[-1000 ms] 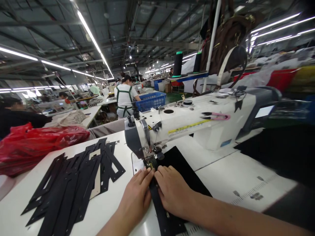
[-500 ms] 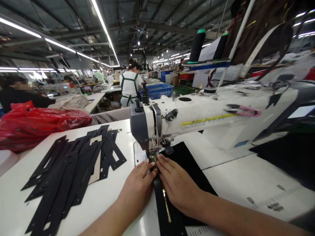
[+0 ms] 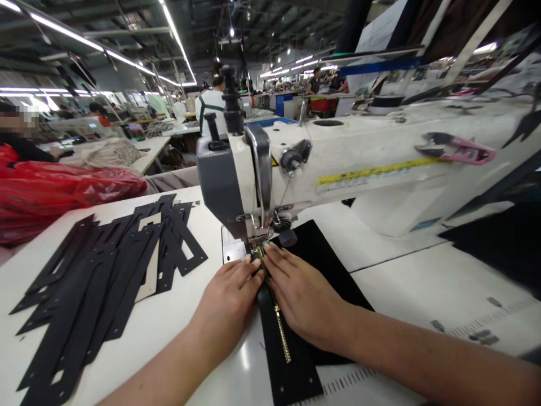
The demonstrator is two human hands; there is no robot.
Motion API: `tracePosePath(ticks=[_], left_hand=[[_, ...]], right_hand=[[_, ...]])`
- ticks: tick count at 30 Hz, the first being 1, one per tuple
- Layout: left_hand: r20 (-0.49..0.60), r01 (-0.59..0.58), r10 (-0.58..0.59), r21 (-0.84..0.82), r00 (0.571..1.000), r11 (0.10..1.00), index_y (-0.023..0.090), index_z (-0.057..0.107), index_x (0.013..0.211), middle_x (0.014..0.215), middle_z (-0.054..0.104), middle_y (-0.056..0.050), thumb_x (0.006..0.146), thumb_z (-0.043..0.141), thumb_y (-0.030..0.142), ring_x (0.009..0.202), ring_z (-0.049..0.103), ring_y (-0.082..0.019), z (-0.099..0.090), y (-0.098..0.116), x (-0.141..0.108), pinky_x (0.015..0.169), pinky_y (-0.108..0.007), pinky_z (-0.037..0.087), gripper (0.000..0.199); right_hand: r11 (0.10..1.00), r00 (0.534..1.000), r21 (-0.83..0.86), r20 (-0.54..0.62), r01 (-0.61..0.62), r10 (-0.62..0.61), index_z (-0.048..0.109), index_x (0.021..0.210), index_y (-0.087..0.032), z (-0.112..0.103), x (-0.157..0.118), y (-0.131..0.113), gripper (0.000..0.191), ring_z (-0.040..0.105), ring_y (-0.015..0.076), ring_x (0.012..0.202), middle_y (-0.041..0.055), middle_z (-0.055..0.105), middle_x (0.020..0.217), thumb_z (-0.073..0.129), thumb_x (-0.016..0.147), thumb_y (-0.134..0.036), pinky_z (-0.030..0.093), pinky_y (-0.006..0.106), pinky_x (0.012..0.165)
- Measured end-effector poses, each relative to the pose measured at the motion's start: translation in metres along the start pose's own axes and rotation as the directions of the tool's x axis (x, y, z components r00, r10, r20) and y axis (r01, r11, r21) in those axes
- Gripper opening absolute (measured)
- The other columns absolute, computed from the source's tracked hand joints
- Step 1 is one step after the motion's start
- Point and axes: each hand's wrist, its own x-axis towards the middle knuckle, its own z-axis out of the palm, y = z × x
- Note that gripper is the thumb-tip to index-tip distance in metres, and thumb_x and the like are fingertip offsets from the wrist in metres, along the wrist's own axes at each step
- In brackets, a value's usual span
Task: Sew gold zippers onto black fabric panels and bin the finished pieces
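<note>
A black strip (image 3: 284,376) with a gold-toothed zipper (image 3: 282,332) lies lengthwise under the sewing machine's presser foot (image 3: 258,235). Its lower end, punched with small holes, points toward me. My left hand (image 3: 230,296) is closed at the strip's left edge, thumb and forefinger drawn together near the foot; their undersides are hidden. Flat along the zipper's right side rests my right hand (image 3: 302,296), fingers stretched out and pressing down close to the foot. Under that hand and forearm lies a larger black panel (image 3: 323,265).
Several black slotted strips (image 3: 91,299) are piled on the left of the white table (image 3: 228,372). Behind them sits a red plastic bag (image 3: 63,189). Pink-handled snips (image 3: 456,149) rest against the machine arm (image 3: 372,146). More black fabric (image 3: 499,248) lies at right. People work farther back.
My view has shifted nearer the machine, which now looks larger. The strip's holed lower end has come into sight. Both hands keep about the same places beside the zipper.
</note>
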Motion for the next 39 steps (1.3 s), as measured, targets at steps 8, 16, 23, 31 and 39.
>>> tracePosePath(ticks=[8, 16, 23, 31, 39], left_hand=[[-0.038, 0.017, -0.016, 0.027, 0.999, 1.000, 0.006, 0.062, 0.098, 0.093, 0.064, -0.015, 0.081, 0.040, 0.004, 0.091, 0.060, -0.025, 0.003, -0.005, 0.006, 0.078, -0.041, 0.055, 0.028], [-0.009, 0.013, -0.013, 0.024, 1.000, 1.000, 0.009, 0.062, 0.097, 0.100, 0.065, -0.014, 0.082, 0.040, 0.006, 0.096, 0.061, -0.025, -0.009, 0.008, -0.005, 0.082, -0.043, 0.054, 0.027], [0.010, -0.084, 0.083, 0.010, 0.996, 0.996, 0.007, 0.060, 0.103, 0.106, 0.065, -0.015, 0.088, 0.037, 0.010, 0.100, 0.061, -0.025, -0.020, 0.027, -0.021, 0.085, -0.040, 0.053, 0.027], [0.044, 0.006, -0.005, -0.029, 0.999, 1.000, 0.011, 0.057, 0.107, 0.112, 0.062, -0.014, 0.087, 0.038, 0.009, 0.105, 0.058, -0.023, -0.018, 0.029, -0.025, 0.090, -0.041, 0.050, 0.028], [0.054, 0.174, -0.167, -0.160, 0.984, 0.972, 0.015, 0.050, 0.114, 0.114, 0.058, -0.012, 0.078, 0.050, 0.013, 0.107, 0.054, -0.023, -0.029, 0.044, -0.023, 0.093, -0.043, 0.046, 0.036]], right_hand=[[0.999, 0.997, 0.006, -0.066, 0.049, -0.048, 0.053, 0.117, 0.003, 0.009, 0.012, 0.009, 0.039, 0.045, 0.0282, 0.118, 0.0201, 0.054, 0.121, 0.034, 0.085, -0.010, 0.037, 0.042, 0.102], [0.982, 0.964, 0.133, -0.250, 0.132, -0.095, 0.062, 0.102, -0.005, -0.022, -0.010, -0.003, 0.030, 0.054, 0.0244, 0.102, 0.0165, 0.061, 0.107, 0.036, 0.087, -0.011, 0.047, 0.041, 0.088], [0.987, 0.978, 0.094, -0.170, 0.134, -0.116, 0.062, 0.108, -0.007, -0.026, -0.055, -0.031, 0.034, 0.055, 0.0250, 0.097, 0.0126, 0.063, 0.110, 0.046, 0.087, -0.028, 0.047, 0.037, 0.081], [0.987, 0.950, 0.008, -0.274, 0.162, -0.153, 0.066, 0.096, -0.004, -0.019, -0.052, -0.035, 0.032, 0.055, 0.0248, 0.093, 0.0133, 0.066, 0.101, 0.038, 0.088, -0.016, 0.048, 0.035, 0.079], [0.933, 0.983, 0.314, -0.102, 0.175, -0.150, 0.065, 0.091, -0.008, -0.041, -0.033, -0.020, 0.025, 0.054, 0.0215, 0.086, 0.0109, 0.065, 0.090, 0.044, 0.078, -0.004, 0.048, 0.035, 0.080]])
